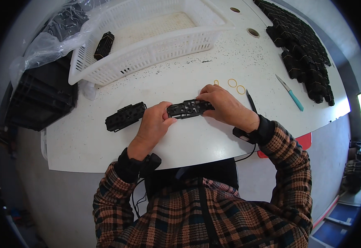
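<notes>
A flat black plastic part (pixel 188 108) is held between the two hands just above the white table (pixel 180 140), near its front edge. Its left end is pinched by the left hand (pixel 153 124), thumb and fingers closed narrowly on it. Its right end is covered by the right hand (pixel 224 105), whose fingers are curled over the top of the part and closed on it. The middle of the part is left bare between the two grips, and the part lies roughly level, tilted slightly up to the right.

A second black part (pixel 125 116) is seen lying on the table just left of the left hand, apart from it. Three yellow rubber bands (pixel 232 83) are laid just beyond the right hand. A thin black tool (pixel 251 101) is set beside the right wrist, and a knife with a teal handle (pixel 290 93) lies farther right. A heap of black parts (pixel 302 53) is stacked at the far right of the table. A white basket (pixel 147 37) stands at the far left, with one black bundle (pixel 104 45) inside it.
</notes>
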